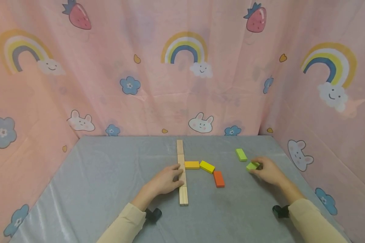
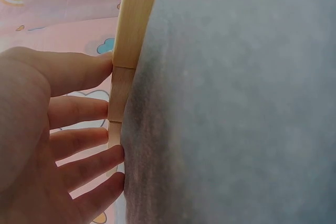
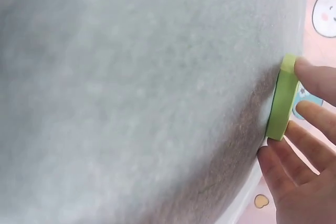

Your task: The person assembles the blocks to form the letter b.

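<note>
Plain wooden blocks [image 1: 181, 170] lie end to end in a straight row. My left hand [image 1: 165, 179] rests its fingertips and thumb against the left side of the row, the fingers fairly straight, as the left wrist view also shows. To the right, my right hand [image 1: 269, 171] pinches a light green block [image 1: 251, 166] between thumb and fingers, low at the tabletop. Another light green block [image 1: 241, 155] lies just beyond it, apart. An orange-yellow block [image 1: 192, 165] meets the row's right side, followed by a yellow block [image 1: 207, 166] and a red-orange block [image 1: 219, 179] in a bending line.
A grey cloth covers the table [image 1: 109, 182]. Pink patterned curtains [image 1: 152, 111] stand behind it and along both sides. Dark wrist-worn devices [image 1: 281, 211] sit below each sleeve, close to the cloth.
</note>
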A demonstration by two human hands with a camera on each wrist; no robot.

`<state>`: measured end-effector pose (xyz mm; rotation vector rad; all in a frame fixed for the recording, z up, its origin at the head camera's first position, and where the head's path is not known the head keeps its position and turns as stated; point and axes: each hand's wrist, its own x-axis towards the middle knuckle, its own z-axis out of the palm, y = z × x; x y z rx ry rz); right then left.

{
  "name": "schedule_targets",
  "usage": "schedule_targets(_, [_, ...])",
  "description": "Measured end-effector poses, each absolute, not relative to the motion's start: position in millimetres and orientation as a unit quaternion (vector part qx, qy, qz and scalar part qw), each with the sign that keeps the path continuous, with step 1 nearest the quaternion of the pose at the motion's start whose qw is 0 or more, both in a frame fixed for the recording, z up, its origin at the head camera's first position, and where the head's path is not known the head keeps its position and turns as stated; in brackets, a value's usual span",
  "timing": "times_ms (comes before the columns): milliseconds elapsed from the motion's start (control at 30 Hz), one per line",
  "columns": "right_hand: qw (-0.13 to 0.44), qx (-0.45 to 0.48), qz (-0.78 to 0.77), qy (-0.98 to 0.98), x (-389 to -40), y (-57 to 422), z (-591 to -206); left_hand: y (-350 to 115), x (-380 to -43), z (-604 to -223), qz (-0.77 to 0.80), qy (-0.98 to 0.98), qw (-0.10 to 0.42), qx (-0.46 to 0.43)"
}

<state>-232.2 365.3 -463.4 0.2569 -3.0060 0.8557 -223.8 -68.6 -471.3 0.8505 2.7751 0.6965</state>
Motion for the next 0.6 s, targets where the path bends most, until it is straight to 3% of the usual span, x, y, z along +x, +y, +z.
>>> schedule_targets(600, [-0.007,0.117,0.235,-0.965,-210,356,-465,-68,-223,-470,0.240,0.924,0.085,0.284])
